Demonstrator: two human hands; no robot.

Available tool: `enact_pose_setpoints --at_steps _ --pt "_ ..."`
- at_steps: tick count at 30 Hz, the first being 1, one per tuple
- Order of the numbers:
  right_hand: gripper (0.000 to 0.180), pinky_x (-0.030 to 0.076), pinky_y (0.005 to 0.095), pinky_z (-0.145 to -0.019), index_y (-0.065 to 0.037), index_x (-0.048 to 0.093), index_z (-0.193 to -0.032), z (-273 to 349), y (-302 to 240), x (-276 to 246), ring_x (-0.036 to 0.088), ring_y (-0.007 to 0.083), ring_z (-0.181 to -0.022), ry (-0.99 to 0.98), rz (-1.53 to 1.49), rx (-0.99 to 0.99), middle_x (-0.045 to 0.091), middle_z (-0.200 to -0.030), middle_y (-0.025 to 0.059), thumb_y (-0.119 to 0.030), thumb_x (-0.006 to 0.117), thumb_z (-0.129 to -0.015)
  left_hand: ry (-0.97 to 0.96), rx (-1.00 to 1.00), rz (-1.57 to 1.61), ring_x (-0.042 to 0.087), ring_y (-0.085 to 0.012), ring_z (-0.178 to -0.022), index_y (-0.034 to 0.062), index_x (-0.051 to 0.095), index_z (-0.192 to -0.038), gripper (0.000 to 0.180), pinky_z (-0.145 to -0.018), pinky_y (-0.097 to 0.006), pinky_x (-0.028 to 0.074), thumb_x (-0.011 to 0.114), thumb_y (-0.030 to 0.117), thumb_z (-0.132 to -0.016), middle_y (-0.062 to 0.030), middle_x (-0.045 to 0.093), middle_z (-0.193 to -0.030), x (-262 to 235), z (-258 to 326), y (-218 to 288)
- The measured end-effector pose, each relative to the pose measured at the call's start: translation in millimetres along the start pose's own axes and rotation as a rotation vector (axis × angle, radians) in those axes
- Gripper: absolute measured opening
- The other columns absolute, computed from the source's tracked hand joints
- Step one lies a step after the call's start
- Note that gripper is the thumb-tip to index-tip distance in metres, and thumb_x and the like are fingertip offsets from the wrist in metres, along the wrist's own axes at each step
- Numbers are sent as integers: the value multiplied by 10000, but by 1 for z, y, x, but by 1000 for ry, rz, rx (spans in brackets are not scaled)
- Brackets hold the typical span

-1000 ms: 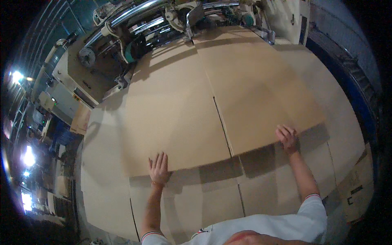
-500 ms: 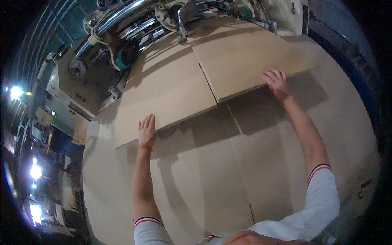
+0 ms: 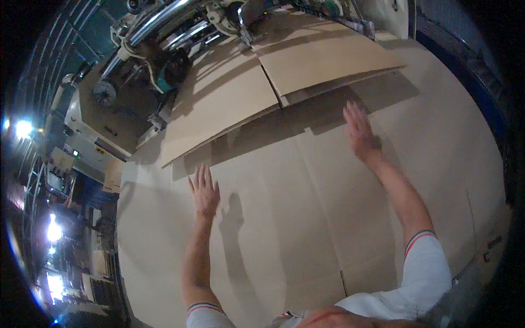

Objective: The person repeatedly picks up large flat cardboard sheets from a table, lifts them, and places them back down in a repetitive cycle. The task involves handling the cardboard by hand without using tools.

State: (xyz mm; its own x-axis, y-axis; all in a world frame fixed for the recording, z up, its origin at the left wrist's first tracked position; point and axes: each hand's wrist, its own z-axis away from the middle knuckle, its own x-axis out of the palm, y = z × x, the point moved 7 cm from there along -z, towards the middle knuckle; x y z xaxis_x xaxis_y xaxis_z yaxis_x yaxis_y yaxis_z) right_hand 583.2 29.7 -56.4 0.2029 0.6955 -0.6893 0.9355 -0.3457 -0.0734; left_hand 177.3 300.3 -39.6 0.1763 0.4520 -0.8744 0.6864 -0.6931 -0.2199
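A large slotted cardboard sheet [image 3: 229,101] lies with its far side under the machine's rollers, its near edge lifted and casting a shadow. Beneath it another broad cardboard sheet [image 3: 273,218] spreads toward me. My left hand [image 3: 204,191] is over that lower sheet, fingers spread, just short of the upper sheet's near edge. My right hand [image 3: 361,131] hovers near the shadow on the right, fingers stretched out and apart from the upper sheet's edge. Neither hand holds anything.
The machine [image 3: 164,54], with metal rollers and a teal wheel, spans the far side. A beige machine housing [image 3: 90,123] stands at the left, a pale panel [image 3: 385,19] at the far right. Bright lamps [image 3: 54,232] glow at the left edge.
The upper sheet has slid away from me, further into the machine. Both hands have come off its near edge; the left now lies nearer me, and the right has dropped back slightly.
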Motion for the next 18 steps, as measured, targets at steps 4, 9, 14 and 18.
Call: enact_pose_setpoints --at_steps 4,9,14,18 --pt "431 324 441 -1089 -54 485 -1309 100 -40 -55 307 326 -1371 -273 -56 82 370 -1456 142 -170 529 -896 -93 -116 57 301 -324 -1371 15 412 -1368 573 -1131 -548 172 600 261 -886 -147 363 -1460 -33 159 -28" --pt "241 323 482 -1074 -40 593 -1089 210 -67 -152 352 380 -1330 -335 -175 327 430 -1414 144 -94 570 -855 -150 -764 7 368 -352 -1322 -8 393 -1381 594 -1091 -455 305 544 336 -922 -177 415 -1423 -100 384 -120" --pt "233 351 487 -1047 -50 633 -1045 291 -108 -216 395 381 -1293 -373 -106 374 446 -1395 137 -127 597 -828 -214 -1362 -208 428 -378 -1251 -18 462 -1328 574 -1070 -478 317 487 394 -929 -194 453 -1383 -142 547 -176" --pt "271 349 506 -1042 -57 625 -1065 338 -137 -247 384 397 -1294 -443 -202 435 448 -1390 143 -117 611 -801 -686 -1426 -298 466 -380 -1197 -6 614 -1161 522 -1052 -498 325 470 431 -914 -208 541 -1265 -119 613 -205"
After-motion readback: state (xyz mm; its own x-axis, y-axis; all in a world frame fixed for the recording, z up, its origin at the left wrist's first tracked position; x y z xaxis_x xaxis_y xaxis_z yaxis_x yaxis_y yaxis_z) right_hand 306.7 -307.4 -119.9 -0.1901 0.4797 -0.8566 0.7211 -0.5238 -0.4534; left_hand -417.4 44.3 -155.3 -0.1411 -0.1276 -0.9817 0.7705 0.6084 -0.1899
